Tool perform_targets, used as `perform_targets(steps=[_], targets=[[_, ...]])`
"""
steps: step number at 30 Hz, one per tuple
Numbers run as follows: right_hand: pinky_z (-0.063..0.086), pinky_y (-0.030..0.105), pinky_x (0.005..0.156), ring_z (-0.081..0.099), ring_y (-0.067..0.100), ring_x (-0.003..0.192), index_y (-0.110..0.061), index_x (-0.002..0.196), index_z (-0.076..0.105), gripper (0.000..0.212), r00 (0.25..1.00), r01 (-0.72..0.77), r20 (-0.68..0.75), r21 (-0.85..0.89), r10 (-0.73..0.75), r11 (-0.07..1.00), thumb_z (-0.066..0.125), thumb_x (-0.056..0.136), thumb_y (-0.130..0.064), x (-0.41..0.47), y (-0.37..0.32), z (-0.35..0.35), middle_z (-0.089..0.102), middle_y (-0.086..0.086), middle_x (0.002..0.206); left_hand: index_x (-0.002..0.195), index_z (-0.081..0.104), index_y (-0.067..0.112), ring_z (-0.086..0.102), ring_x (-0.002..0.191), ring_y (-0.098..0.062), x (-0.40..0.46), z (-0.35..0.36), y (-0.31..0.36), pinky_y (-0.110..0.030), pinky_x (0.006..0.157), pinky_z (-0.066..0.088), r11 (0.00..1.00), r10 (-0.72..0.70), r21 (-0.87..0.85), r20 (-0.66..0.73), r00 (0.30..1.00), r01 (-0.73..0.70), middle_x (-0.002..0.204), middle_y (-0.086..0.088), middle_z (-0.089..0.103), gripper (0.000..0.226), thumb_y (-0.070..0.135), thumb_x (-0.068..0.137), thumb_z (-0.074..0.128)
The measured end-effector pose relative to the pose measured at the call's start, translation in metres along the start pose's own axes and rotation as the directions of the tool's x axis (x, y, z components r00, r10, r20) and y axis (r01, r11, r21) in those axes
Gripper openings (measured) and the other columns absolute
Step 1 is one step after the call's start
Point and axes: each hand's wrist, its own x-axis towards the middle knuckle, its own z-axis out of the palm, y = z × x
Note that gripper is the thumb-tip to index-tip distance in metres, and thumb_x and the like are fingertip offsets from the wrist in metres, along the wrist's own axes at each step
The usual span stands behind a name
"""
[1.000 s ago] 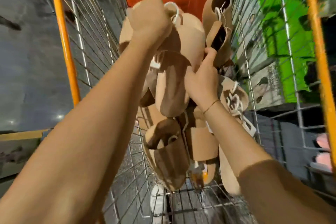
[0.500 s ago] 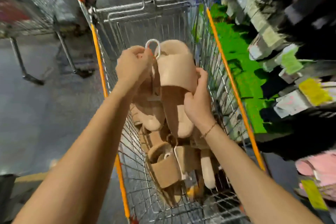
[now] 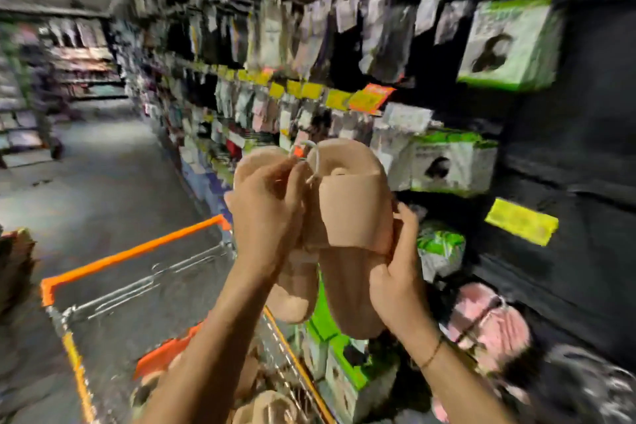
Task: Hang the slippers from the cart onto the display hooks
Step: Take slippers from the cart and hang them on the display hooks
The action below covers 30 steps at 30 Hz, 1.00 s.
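- Pinching the white plastic hanger loop (image 3: pixel 307 157), the left hand (image 3: pixel 266 213) holds up a pair of beige foam slide slippers (image 3: pixel 347 227).
- Right hand (image 3: pixel 395 272) grips the right slipper's edge.
- Both are held above the orange-railed wire cart (image 3: pixel 137 272), near the blurred display wall (image 3: pixel 344 79) on the right.

You have one view, worn on the head. It looks forward and slightly down, close over your raised hands, with the shelves (image 3: pixel 309 86) to the right and the cart (image 3: pixel 137 251) below.
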Motion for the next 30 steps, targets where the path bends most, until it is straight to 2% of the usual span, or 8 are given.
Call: perform_targets(steps=[2,4,6,10,14,21,25,30], targets=[[0.039,0.003,0.089,0.053,-0.006,0.110,-0.034,0.142,0.029,0.081,0.991,0.024,-0.129,-0.066,-0.033,0.997,0.037,0.075,0.012,0.013,-0.034,-0.048,0.053,-0.017,0.130,0.091,0.077,0.024,0.069,0.086,-0.017,0.020,0.018,0.059,-0.036,0.076,0.054,0.990,0.132,-0.046,0.040,0.991,-0.130,0.088,0.004,0.074,0.025,0.041,0.095,0.059],[0.040,0.003,0.086,0.052,-0.010,0.107,-0.043,0.137,0.027,0.086,0.968,0.075,-0.230,-0.117,-0.100,0.990,0.039,0.077,0.018,0.021,-0.066,-0.092,0.051,-0.024,0.127,0.084,0.075,0.020,0.069,0.082,-0.020,0.035,0.038,0.114,-0.041,0.070,0.052,0.971,0.211,-0.125,0.067,0.975,-0.202,0.084,0.002,0.072,0.029,0.041,0.094,0.057],[0.044,0.006,0.084,0.053,-0.011,0.109,-0.051,0.133,0.027,0.087,0.939,0.110,-0.307,-0.165,-0.157,0.980,0.041,0.081,0.017,0.026,-0.092,-0.131,0.048,-0.035,0.124,0.081,0.073,0.019,0.067,0.081,-0.014,0.042,0.057,0.164,-0.037,0.068,0.048,0.945,0.279,-0.198,0.083,0.957,-0.258,0.081,0.004,0.070,0.028,0.038,0.094,0.057],[0.051,0.020,0.082,0.055,-0.006,0.109,-0.036,0.141,0.028,0.073,0.883,0.112,-0.419,-0.246,-0.210,0.963,0.042,0.088,0.012,0.029,-0.124,-0.195,0.046,-0.029,0.130,0.078,0.072,0.019,0.062,0.077,-0.009,0.040,0.099,0.238,-0.033,0.063,0.042,0.900,0.326,-0.344,0.126,0.937,-0.267,0.078,0.007,0.068,0.027,0.037,0.094,0.060],[0.054,0.038,0.088,0.059,0.003,0.108,-0.035,0.139,0.030,0.068,0.823,0.083,-0.512,-0.318,-0.245,0.944,0.047,0.089,0.008,0.034,-0.142,-0.239,0.052,-0.025,0.125,0.083,0.075,0.025,0.062,0.078,-0.008,0.037,0.135,0.287,-0.029,0.064,0.040,0.867,0.329,-0.450,0.198,0.923,-0.213,0.079,0.014,0.068,0.023,0.040,0.095,0.061],[0.055,0.047,0.083,0.061,0.010,0.102,-0.040,0.138,0.027,0.069,0.837,0.014,-0.495,-0.408,-0.234,0.913,0.048,0.088,0.003,0.074,-0.147,-0.262,0.056,-0.008,0.125,0.088,0.077,0.021,0.064,0.077,-0.010,0.056,0.184,0.299,-0.021,0.058,0.040,0.862,0.237,-0.501,0.269,0.934,-0.074,0.081,0.008,0.073,0.028,0.039,0.098,0.057],[0.056,0.039,0.080,0.061,0.006,0.100,-0.039,0.138,0.028,0.067,0.835,0.032,-0.488,-0.422,-0.256,0.906,0.046,0.088,0.003,0.106,-0.142,-0.253,0.057,-0.009,0.122,0.090,0.074,0.022,0.063,0.081,-0.006,0.079,0.205,0.287,-0.005,0.063,0.036,0.825,0.222,-0.556,0.152,0.963,-0.102,0.087,0.010,0.071,0.028,0.037,0.100,0.054],[0.050,0.024,0.074,0.058,0.000,0.099,-0.038,0.137,0.029,0.066,0.809,0.061,-0.508,-0.425,-0.294,0.903,0.046,0.088,0.004,0.139,-0.141,-0.248,0.053,-0.020,0.119,0.081,0.070,0.024,0.064,0.081,-0.009,0.112,0.224,0.293,-0.030,0.070,0.047,0.780,0.261,-0.601,0.055,0.964,-0.177,0.083,0.011,0.069,0.031,0.038,0.100,0.049]])
